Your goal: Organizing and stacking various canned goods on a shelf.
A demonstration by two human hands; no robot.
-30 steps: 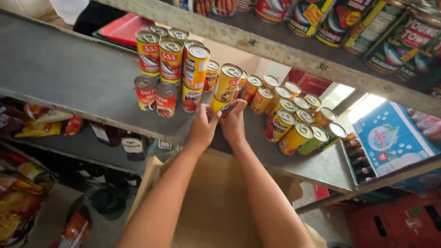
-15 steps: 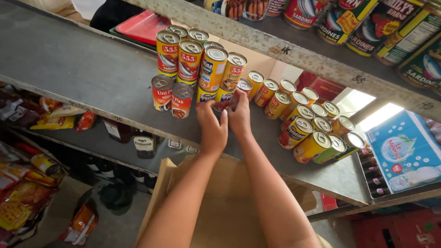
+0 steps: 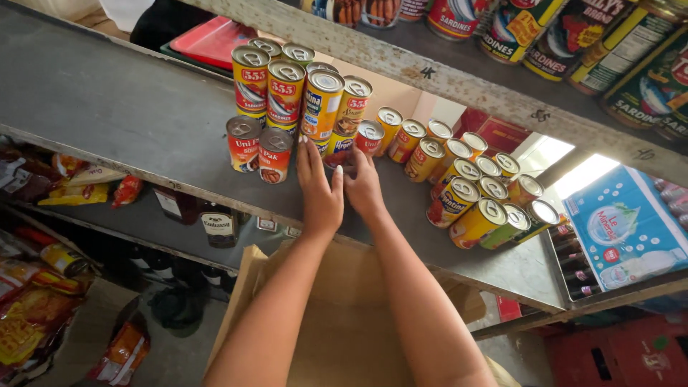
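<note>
Both hands, left hand (image 3: 319,188) and right hand (image 3: 362,183), fingers spread, are seating the can (image 3: 337,149) beside the stack (image 3: 287,89); next, release squarely.

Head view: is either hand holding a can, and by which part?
Both the left hand and right hand touch the lower side of a yellow can on the shelf.

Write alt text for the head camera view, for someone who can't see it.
Two bare hands, left hand and right hand, press against stacked yellow cans on a grey metal shelf. More yellow cans stand in rows to the right, and an open cardboard box sits below.
</note>
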